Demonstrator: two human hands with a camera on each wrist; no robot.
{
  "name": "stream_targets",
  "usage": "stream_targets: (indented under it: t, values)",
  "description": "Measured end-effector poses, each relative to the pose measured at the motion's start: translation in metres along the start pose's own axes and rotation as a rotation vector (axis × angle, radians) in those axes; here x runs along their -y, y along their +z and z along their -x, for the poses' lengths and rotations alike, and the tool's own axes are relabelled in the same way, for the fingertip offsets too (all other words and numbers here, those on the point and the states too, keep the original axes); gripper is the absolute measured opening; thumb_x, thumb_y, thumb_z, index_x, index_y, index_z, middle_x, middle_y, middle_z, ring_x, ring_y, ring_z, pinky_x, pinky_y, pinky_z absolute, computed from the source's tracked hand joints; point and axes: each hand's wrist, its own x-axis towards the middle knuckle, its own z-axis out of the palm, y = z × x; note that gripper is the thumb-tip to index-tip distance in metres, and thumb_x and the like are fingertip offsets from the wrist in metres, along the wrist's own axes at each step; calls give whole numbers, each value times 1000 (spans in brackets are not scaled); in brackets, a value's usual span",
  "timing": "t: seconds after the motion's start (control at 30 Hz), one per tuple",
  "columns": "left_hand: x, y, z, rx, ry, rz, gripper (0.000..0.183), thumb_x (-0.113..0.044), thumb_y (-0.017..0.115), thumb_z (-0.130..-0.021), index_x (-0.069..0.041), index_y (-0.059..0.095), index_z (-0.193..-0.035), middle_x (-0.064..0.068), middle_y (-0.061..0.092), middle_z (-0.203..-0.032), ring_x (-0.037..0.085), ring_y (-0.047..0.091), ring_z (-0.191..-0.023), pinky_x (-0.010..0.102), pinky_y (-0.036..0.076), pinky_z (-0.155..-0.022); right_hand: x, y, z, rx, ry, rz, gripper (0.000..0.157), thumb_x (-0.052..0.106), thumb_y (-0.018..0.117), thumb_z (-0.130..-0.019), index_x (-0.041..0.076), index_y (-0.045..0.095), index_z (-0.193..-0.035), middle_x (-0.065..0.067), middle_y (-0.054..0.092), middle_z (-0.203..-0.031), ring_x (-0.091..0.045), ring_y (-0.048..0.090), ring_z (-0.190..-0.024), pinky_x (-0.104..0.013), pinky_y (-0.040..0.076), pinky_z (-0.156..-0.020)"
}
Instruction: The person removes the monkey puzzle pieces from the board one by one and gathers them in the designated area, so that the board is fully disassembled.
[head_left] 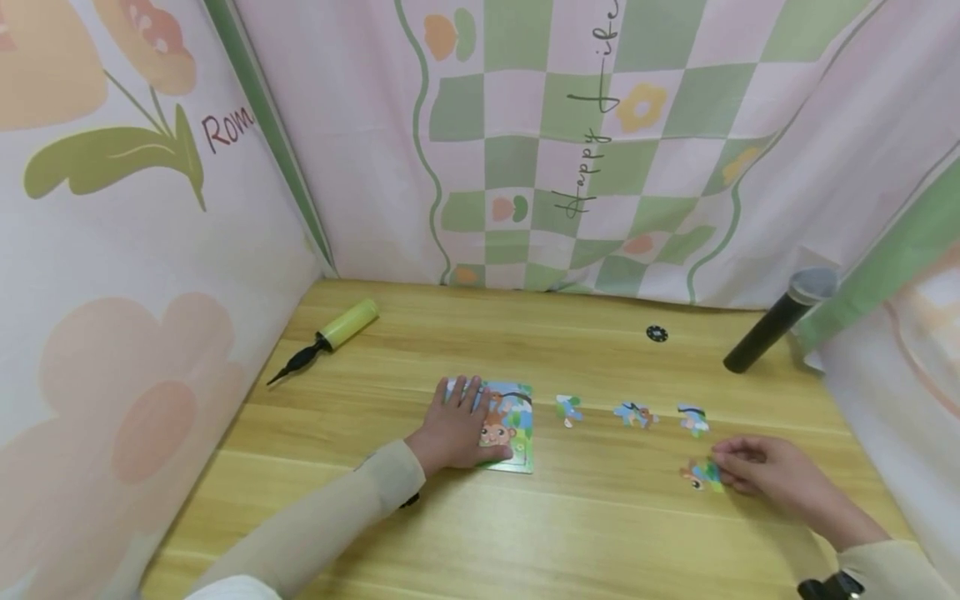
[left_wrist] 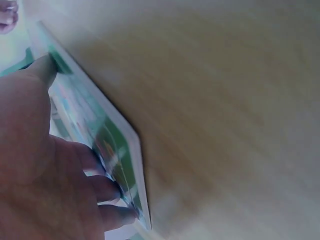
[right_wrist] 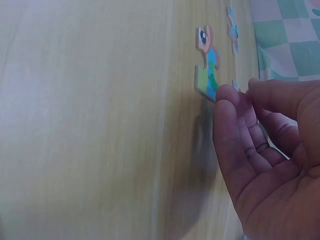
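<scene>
While the left hand (head_left: 456, 427) lies spread over the puzzle board (head_left: 523, 454), fingers fanned and thumb wide, its palm and fingers cover much of the left half, presumably to keep the board from sliding on the bench (head_left: 570, 537). At about 3 o'clock from the board, the right hand (head_left: 780, 477) is narrow: thumb and fingertips come together on the right edge of a jigsaw piece (head_left: 701, 475) and seem to pinch it there, which leaves its printed face uncovered. Whether the piece is clear of the wood, I cannot tell.

Three loose pieces, the near one (head_left: 568, 410), the middle one (head_left: 636, 414) and the far one (head_left: 693, 419), run in a spaced row toward 3 o'clock from the board, apart from one another, likely so each is easy to see and grasp. A black disc (head_left: 657, 333) sits toward 2 o'clock; a yellow-green pump (head_left: 348, 325) lies toward 10 o'clock.
</scene>
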Motion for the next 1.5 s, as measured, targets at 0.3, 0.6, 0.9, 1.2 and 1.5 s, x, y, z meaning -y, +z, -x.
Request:
stream_targets:
  t: [0.3,0.6,0.9,1.2,1.5]
  values:
    - [19,6,0,-37,-6,136,103,-85,28,-91,-12,17,-164,14,7,-168,36,6,-153,59,4,-119,35,22,-19,-13,-98,126,44,30,64,-102,-9,63,-123,-12,72,-98,-21,70,-84,-29,58,-71]
    - [36,-6,13,-21,-37,185,106,-79,42,-92,-1,21,-160,18,9,-167,39,5,-152,60,1,-119,79,49,-50,70,-161,99,43,37,61,-103,-2,64,-123,-15,67,-96,-28,65,-85,-34,57,-68]
    - [39,2,13,12,-32,169,107,-83,34,-91,-3,19,-161,16,2,-167,36,-1,-152,58,0,-119,134,100,-92,176,-286,122,33,24,63,-103,-3,66,-122,-15,68,-104,-30,69,-89,-40,59,-78]
    - [39,1,15,48,-39,137,107,-84,29,-91,-4,14,-162,16,-1,-167,35,-4,-152,58,-5,-119,172,152,-121,276,-365,277,26,20,62,-103,3,70,-121,-5,69,-97,-22,66,-79,-38,56,-65]
    - [37,9,15,39,-34,87,107,-86,23,-90,-9,14,-163,14,-1,-167,36,-3,-152,61,-5,-117,188,196,-134,379,-449,408,29,18,63,-102,1,69,-125,-5,72,-112,-18,67,-96,-45,55,-88]
